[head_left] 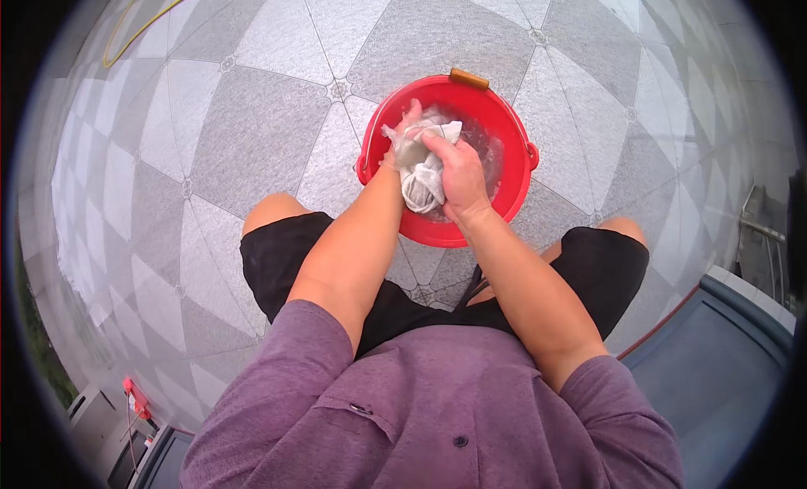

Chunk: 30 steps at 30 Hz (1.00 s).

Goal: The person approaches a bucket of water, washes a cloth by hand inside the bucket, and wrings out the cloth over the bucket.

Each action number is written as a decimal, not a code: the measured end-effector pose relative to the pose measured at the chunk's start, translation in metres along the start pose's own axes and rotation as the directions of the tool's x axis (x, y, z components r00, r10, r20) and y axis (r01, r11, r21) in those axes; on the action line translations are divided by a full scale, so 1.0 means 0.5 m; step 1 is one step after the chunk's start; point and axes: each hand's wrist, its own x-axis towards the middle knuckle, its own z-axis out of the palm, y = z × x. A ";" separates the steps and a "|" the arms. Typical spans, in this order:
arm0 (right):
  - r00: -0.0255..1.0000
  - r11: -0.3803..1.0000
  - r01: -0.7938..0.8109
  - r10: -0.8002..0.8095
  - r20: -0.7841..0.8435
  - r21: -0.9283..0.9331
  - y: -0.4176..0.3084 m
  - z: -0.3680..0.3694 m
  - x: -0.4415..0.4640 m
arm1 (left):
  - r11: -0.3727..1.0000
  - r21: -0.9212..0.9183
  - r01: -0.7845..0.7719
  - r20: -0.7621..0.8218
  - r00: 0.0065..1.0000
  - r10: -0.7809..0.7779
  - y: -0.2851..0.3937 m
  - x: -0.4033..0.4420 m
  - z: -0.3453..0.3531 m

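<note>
Purple shirt (445, 396) looms at 6 o'clock as, toward 12, the left hand (410, 119), fingers extended, touches a white cloth (423, 191), though whether it grips cannot be told. The right hand (465, 176) clutches that cloth inside a red bucket (437, 233)
</note>
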 end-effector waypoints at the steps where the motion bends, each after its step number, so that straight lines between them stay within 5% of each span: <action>1: 0.998 0.991 0.063 -0.060 0.027 -0.121 0.008 0.017 -0.013 | 0.998 0.047 -0.036 -0.059 0.998 0.039 -0.002 -0.031 0.068; 3: 0.982 0.892 0.187 -0.177 0.063 -0.413 0.020 0.032 -0.019 | 0.995 0.071 -0.067 -0.084 0.994 0.073 -0.008 -0.069 0.127; 6: 0.945 0.541 0.251 -0.316 0.083 -0.803 0.023 0.035 -0.009 | 1.000 -0.006 0.008 0.120 0.993 -0.007 -0.018 -0.050 0.068; 8: 0.933 0.299 0.176 -0.355 0.062 -0.938 0.009 0.029 0.016 | 0.991 -0.039 -0.127 -0.058 0.991 0.124 -0.051 -0.039 0.036; 11: 0.883 0.262 0.056 -0.463 -0.075 -0.963 0.019 -0.049 0.108 | 0.950 -0.017 -0.312 -0.431 0.860 0.274 -0.072 -0.026 0.072; 14: 0.874 0.326 -0.010 -0.456 -0.167 -0.945 0.048 -0.189 0.201 | 0.943 0.244 -0.228 -0.654 0.679 0.333 -0.065 -0.064 0.175; 16: 0.868 0.332 -0.111 -0.427 -0.255 -0.937 0.089 -0.254 0.231 | 0.840 0.504 -0.201 -0.589 0.631 0.505 -0.084 -0.038 0.125; 19: 0.877 0.145 -0.191 -0.418 -0.235 -0.971 0.149 -0.271 0.212 | 0.645 0.763 -0.050 -0.485 0.615 0.622 -0.077 -0.062 0.131; 22: 0.928 0.041 -0.345 -0.134 -0.348 -0.938 0.166 -0.280 0.188 | 0.609 0.791 0.054 -0.531 0.556 0.640 -0.080 -0.067 0.073; 25: 0.947 -0.072 -0.320 -0.041 -0.318 -0.945 0.209 -0.334 0.202 | 0.756 0.586 0.292 -0.749 0.550 0.369 -0.061 -0.090 0.083; 27: 0.946 -0.185 -0.188 0.231 -0.228 -0.965 0.171 -0.360 0.225 | 0.792 0.509 0.337 -0.799 0.527 0.290 -0.063 -0.087 0.054; 29: 0.873 0.206 -0.450 0.308 -0.379 -0.869 0.125 -0.329 0.211 | 0.805 0.524 0.280 -0.784 0.527 0.328 -0.085 -0.060 -0.014; 30: 0.767 0.594 -0.623 0.338 -0.546 -0.509 0.112 -0.297 0.200 | 0.859 0.479 0.181 -0.776 0.545 0.317 -0.086 -0.048 -0.027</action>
